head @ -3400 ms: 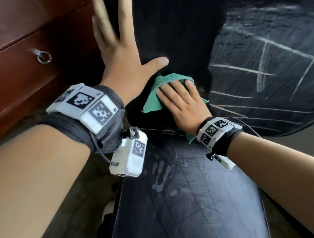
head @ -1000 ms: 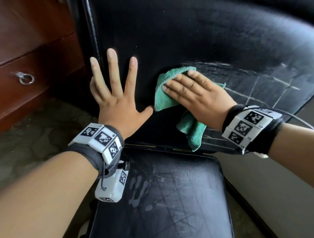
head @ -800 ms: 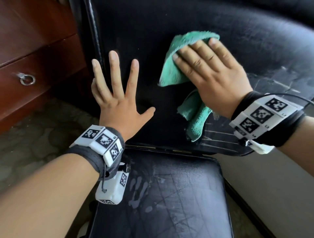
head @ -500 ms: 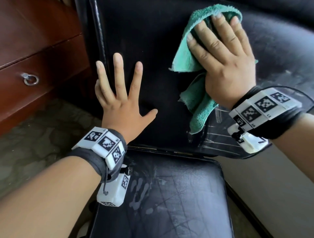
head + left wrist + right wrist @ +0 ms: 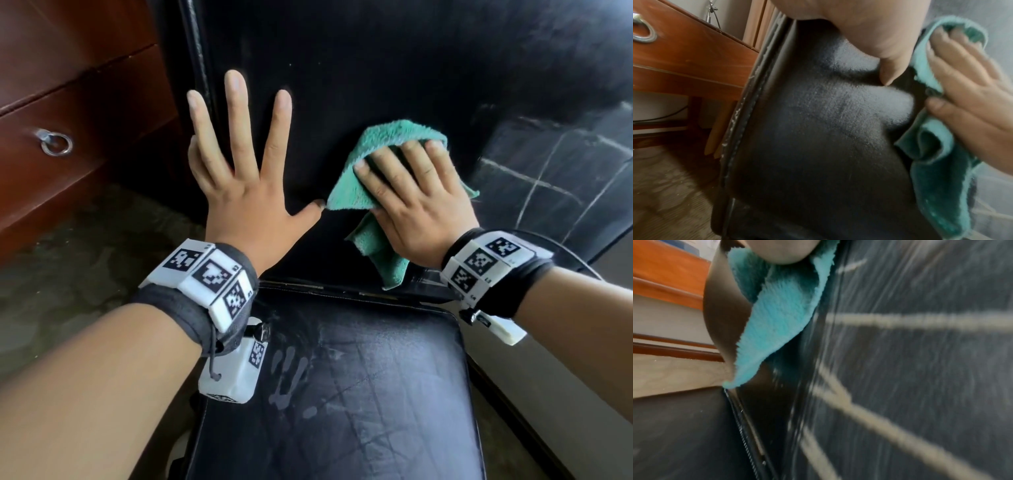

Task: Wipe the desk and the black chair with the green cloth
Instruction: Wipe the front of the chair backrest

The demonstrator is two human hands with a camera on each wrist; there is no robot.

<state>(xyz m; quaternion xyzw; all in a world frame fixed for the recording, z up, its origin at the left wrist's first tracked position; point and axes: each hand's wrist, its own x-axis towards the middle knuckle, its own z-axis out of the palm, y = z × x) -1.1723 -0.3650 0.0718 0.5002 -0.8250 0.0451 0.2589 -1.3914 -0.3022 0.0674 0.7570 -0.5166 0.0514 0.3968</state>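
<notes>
The black chair's backrest [image 5: 359, 68] fills the upper middle of the head view, with its seat [image 5: 359, 394] below. My left hand [image 5: 239, 178] lies flat on the backrest near its left edge, fingers spread. My right hand [image 5: 414, 202] presses the green cloth [image 5: 346, 185] flat against the backrest, just right of the left thumb; a loose fold hangs below the palm. In the left wrist view the cloth [image 5: 929, 146] bunches under the right hand [image 5: 972, 100]. The cloth's corner [image 5: 772, 324] dangles in the right wrist view. The wooden desk [image 5: 68, 96] stands at left.
A drawer with a metal ring pull [image 5: 56, 144] faces me at the left. Pale cracked lines [image 5: 548, 178] mark the backrest's right side. A handprint [image 5: 291, 380] shows on the seat. Stone-patterned floor [image 5: 68, 260] lies between desk and chair.
My right hand slid the cloth up the backrest, then back down beside the left thumb. The left hand stayed flat on the backrest.
</notes>
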